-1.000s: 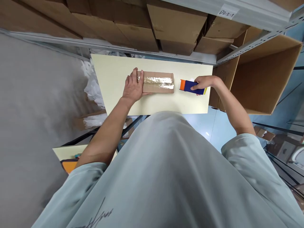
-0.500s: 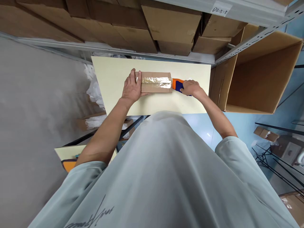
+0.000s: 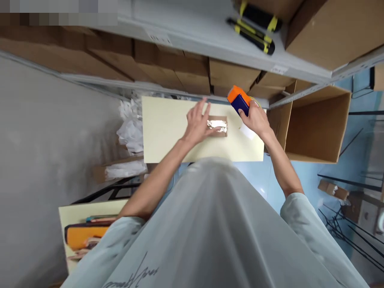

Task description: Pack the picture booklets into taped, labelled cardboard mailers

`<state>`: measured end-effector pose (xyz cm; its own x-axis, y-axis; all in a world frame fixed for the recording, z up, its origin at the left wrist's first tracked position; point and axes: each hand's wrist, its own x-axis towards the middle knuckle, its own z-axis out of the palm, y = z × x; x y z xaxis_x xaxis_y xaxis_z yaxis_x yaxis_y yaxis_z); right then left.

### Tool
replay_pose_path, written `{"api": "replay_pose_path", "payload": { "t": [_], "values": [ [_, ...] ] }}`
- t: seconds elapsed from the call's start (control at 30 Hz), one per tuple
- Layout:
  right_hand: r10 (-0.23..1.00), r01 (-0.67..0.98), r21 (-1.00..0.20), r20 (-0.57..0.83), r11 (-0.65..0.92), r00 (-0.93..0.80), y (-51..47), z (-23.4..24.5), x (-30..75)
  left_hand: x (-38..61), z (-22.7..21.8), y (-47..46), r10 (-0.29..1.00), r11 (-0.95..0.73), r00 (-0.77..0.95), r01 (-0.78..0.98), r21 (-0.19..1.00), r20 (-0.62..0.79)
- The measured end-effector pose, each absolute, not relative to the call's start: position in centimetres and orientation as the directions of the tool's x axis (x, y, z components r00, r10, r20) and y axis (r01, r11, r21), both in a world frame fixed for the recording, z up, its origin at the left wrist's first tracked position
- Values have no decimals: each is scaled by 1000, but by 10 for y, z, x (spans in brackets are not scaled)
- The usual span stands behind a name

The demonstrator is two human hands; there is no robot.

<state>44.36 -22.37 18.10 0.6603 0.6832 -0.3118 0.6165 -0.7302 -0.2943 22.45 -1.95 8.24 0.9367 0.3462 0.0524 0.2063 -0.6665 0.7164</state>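
Observation:
A small cardboard box (image 3: pixel 222 125) with shiny clear tape along its top lies on the cream tabletop (image 3: pixel 163 132). My left hand (image 3: pixel 195 123) reaches over the box's left part with fingers spread and the thumb across its near side; whether it touches the box I cannot tell. Gripped in my right hand (image 3: pixel 257 120) is an orange and dark blue tape dispenser (image 3: pixel 239 101), raised to the right of the box and apart from it. A white piece of paper (image 3: pixel 247 131) lies on the tabletop beneath that hand.
Shelving with cardboard boxes (image 3: pixel 192 76) runs along the far side. Two black and yellow utility knives (image 3: pixel 255 38) lie on the upper shelf. A large open carton (image 3: pixel 318 128) stands at the right. White plastic wrapping (image 3: pixel 130 132) is heaped at the left.
My right hand has lifted the tape dispenser up and away from the box's right end. My left hand's fingers have spread further over the box. The view has tilted up, showing the upper shelf.

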Motion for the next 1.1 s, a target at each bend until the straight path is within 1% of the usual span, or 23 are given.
{"api": "replay_pose_path", "payload": {
  "t": [0.07,0.17,0.27,0.37,0.5,0.6,0.67,0.77,0.8,0.83,0.9,0.97,1.03,1.1],
  "values": [
    [768,688,-347,-204,-637,608,-189,210,449,248,118,-21,291,-712,935,69,698,205],
    [869,797,-371,-57,-476,492,-127,244,464,281,160,-2,304,-749,880,-16,663,364],
    [919,874,-328,40,-359,392,-60,266,485,307,184,37,357,-759,830,-10,651,429],
    [936,909,-246,26,-335,352,-2,273,501,324,192,72,388,-759,818,23,651,424],
    [921,909,-150,-93,-388,378,47,272,511,320,189,79,409,-752,841,90,653,355],
    [902,900,-109,-152,-422,405,56,274,513,294,175,62,427,-733,868,167,660,254],
    [911,900,-147,-94,-411,401,45,273,510,269,155,50,457,-689,874,232,687,164],
    [890,864,-289,74,-413,450,-4,259,489,220,108,35,541,-566,841,343,749,23],
    [866,835,-334,97,-437,491,-28,249,477,200,90,30,584,-509,811,394,765,-28],
    [838,800,-366,87,-475,538,-55,235,462,180,72,24,631,-446,771,452,773,-87],
    [780,708,-427,8,-563,626,-112,201,424,142,40,13,707,-311,675,563,765,-209],
    [708,574,-501,-117,-648,697,-163,160,379,115,17,2,748,-193,590,632,751,-305],
    [632,420,-563,-252,-712,733,-200,121,338,104,3,-7,766,-128,546,646,752,-339],
    [580,296,-601,-356,-743,733,-216,89,309,111,-2,-15,767,-132,555,627,768,-321]
  ]
}}
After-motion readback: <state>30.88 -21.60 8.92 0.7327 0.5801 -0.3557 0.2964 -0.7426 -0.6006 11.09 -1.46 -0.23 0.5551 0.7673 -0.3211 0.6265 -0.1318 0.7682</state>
